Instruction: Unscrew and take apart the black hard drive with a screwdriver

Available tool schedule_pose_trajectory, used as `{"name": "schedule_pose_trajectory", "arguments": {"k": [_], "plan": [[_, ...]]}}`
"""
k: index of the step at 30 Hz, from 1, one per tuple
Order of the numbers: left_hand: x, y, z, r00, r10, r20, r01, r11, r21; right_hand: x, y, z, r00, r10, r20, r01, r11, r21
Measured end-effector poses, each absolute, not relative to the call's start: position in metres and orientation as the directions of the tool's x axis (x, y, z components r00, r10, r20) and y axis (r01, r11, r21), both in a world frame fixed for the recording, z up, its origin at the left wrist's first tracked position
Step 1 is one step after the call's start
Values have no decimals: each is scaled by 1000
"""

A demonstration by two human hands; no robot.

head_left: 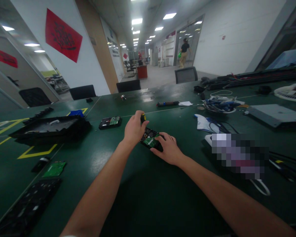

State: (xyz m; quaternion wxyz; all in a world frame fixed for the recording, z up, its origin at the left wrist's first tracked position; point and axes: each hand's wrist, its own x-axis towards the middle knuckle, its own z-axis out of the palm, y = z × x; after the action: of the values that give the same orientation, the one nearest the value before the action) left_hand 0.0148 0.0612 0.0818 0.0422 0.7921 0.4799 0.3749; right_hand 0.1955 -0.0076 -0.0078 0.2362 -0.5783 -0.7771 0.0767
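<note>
A hard drive [148, 142] with a green circuit board lies on the green table in front of me, its board side up. My right hand [169, 148] is closed around its right end, fingertips resting on the board. My left hand [134, 129] grips a short yellow-and-black handle [143, 117], which looks like a screwdriver, above the drive's far left part. Its tip is too small and dark to make out. A second hard drive [110, 122] with a green board lies apart, to the left of my left hand.
On the left are a black plastic tray [49, 129], a loose green circuit board [54, 169] and a black panel [27, 205]. To the right lie a grey metal box [278, 115], a bundle of cables [220, 103] and a blurred-out object [239, 158]. A person [185, 52] stands far off.
</note>
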Motion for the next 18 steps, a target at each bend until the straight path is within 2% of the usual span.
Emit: {"name": "schedule_pose_trajectory", "arguments": {"k": [4, 9, 18], "plan": [[15, 60, 85, 283, 731, 621, 754, -570, 327, 195, -7, -8, -211, 939, 271, 866, 309, -393], [16, 59, 85, 293, 746, 598, 800, -534, 275, 194, -7, -11, -209, 933, 294, 867, 316, -386], [17, 59, 84, 240, 787, 568, 756, -519, 400, 196, -7, -11, -217, 933, 287, 864, 320, -388]]}}
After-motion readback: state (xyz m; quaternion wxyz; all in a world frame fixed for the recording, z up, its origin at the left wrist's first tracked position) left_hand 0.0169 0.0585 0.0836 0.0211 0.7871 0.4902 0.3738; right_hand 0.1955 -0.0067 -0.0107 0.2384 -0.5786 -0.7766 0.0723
